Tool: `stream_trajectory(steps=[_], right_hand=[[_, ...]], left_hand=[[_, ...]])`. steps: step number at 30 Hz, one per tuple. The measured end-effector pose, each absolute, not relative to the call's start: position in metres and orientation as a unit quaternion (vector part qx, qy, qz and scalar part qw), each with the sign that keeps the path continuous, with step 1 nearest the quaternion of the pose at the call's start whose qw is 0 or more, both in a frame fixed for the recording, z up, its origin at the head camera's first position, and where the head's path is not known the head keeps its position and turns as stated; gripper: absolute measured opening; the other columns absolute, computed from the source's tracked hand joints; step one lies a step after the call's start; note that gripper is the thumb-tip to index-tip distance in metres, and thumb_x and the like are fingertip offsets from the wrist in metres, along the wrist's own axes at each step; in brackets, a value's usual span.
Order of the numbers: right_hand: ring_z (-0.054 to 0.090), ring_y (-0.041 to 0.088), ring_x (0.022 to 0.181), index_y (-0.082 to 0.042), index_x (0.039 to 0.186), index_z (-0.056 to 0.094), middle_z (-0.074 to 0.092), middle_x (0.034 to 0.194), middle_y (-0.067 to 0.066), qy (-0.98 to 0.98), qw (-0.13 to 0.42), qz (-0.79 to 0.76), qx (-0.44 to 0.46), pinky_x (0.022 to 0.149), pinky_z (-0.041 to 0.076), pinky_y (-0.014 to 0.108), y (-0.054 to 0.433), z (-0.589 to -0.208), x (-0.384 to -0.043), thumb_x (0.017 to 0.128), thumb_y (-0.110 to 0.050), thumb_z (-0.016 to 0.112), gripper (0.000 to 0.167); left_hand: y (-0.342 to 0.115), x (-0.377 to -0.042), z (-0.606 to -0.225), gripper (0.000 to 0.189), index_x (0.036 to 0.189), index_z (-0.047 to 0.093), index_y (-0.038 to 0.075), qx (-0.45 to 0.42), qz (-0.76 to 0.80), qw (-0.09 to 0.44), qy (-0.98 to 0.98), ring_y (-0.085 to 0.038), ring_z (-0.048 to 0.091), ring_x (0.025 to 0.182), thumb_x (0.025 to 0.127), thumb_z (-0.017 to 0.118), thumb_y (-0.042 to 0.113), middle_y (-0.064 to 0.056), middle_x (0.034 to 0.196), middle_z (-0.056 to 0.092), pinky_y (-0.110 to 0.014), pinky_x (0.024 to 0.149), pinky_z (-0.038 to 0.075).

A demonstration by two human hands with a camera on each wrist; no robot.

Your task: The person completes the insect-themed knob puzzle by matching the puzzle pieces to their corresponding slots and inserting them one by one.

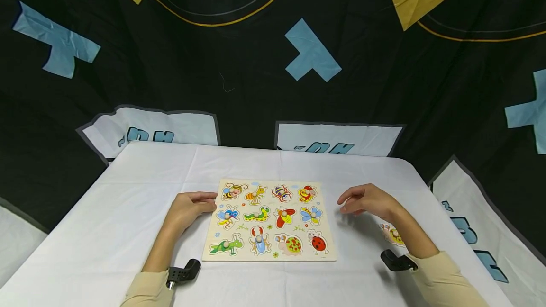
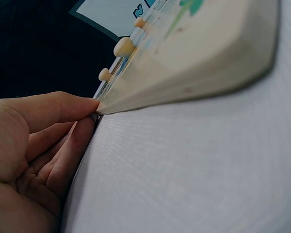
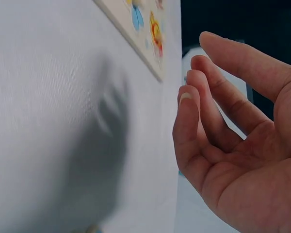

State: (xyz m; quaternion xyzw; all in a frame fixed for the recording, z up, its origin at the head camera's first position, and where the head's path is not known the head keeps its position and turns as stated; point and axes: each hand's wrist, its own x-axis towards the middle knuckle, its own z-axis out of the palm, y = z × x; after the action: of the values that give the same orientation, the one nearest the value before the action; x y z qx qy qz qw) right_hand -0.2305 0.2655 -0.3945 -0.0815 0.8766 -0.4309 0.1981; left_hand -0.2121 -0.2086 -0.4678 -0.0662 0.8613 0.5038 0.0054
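Observation:
A wooden knob puzzle board (image 1: 270,227) with insect pictures lies on the white table. Thumb and fingertips of my left hand (image 1: 186,209) touch the board's left edge; in the left wrist view, the thumb (image 2: 63,107) is right at that edge, the other fingers bent below. My right hand (image 1: 366,201) hovers over the cloth just right of the board, fingers loosely bent, nothing between them. Under the right forearm lies a loose snail piece (image 1: 394,236), partly hidden. The board's snail picture (image 1: 288,244) shows no knob, while the caterpillar piece (image 1: 256,214) has one.
The white cloth (image 1: 273,285) covers the table. Behind it hangs a black backdrop (image 1: 247,70) with blue and yellow patches. Each wrist bears a black camera, on the left (image 1: 184,273) and on the right (image 1: 396,260).

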Motion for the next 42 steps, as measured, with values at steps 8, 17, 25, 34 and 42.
stream_trajectory(steps=[8, 17, 25, 34, 42], right_hand=[[0.065, 0.026, 0.095, 0.002, 0.118, 0.069, 0.073, 0.092, 0.006, 0.869, 0.213, -0.441, -0.065, 0.084, 0.054, 0.035, 0.297, -0.398, -0.229, 0.087, -0.019, 0.076, 0.038], [0.066, 0.023, 0.101, 0.004, 0.12, 0.067, 0.072, 0.114, 0.014, 0.865, 0.22, -0.446, -0.065, 0.088, 0.053, 0.035, 0.332, -0.403, -0.227, 0.092, -0.019, 0.071, 0.037], [0.066, 0.019, 0.099, 0.003, 0.118, 0.068, 0.071, 0.114, 0.011, 0.87, 0.225, -0.437, -0.033, 0.086, 0.054, 0.032, 0.353, -0.41, -0.222, 0.091, -0.018, 0.07, 0.035], [0.066, 0.018, 0.096, 0.002, 0.116, 0.07, 0.069, 0.115, 0.008, 0.881, 0.215, -0.421, -0.007, 0.083, 0.055, 0.03, 0.37, -0.416, -0.216, 0.089, -0.02, 0.073, 0.035], [0.065, 0.015, 0.09, 0.005, 0.114, 0.069, 0.073, 0.102, 0.002, 0.862, 0.241, -0.445, -0.009, 0.08, 0.055, 0.031, 0.383, -0.42, -0.212, 0.088, -0.015, 0.073, 0.033]], left_hand=[[-0.208, -0.212, -0.467, 0.037, 0.12, 0.076, 0.012, -0.064, 0.504, 0.008, 0.861, -0.012, 0.064, 0.1, 0.085, 0.079, 0.024, 0.0, 0.099, 0.078, -0.03, 0.09, 0.045], [-0.208, -0.214, -0.466, 0.037, 0.119, 0.076, 0.011, -0.062, 0.503, 0.005, 0.862, -0.011, 0.064, 0.098, 0.085, 0.08, 0.024, -0.001, 0.099, 0.078, -0.029, 0.089, 0.045], [-0.208, -0.213, -0.466, 0.037, 0.12, 0.076, 0.012, -0.062, 0.503, 0.008, 0.862, -0.012, 0.064, 0.1, 0.085, 0.079, 0.024, -0.001, 0.1, 0.078, -0.029, 0.09, 0.045], [-0.209, -0.212, -0.466, 0.036, 0.119, 0.076, 0.012, -0.062, 0.499, 0.007, 0.864, -0.011, 0.063, 0.1, 0.085, 0.079, 0.024, 0.0, 0.099, 0.078, -0.029, 0.089, 0.045], [-0.21, -0.213, -0.467, 0.037, 0.12, 0.076, 0.012, -0.063, 0.5, 0.008, 0.864, -0.012, 0.063, 0.101, 0.085, 0.079, 0.025, 0.0, 0.099, 0.078, -0.03, 0.09, 0.045]])
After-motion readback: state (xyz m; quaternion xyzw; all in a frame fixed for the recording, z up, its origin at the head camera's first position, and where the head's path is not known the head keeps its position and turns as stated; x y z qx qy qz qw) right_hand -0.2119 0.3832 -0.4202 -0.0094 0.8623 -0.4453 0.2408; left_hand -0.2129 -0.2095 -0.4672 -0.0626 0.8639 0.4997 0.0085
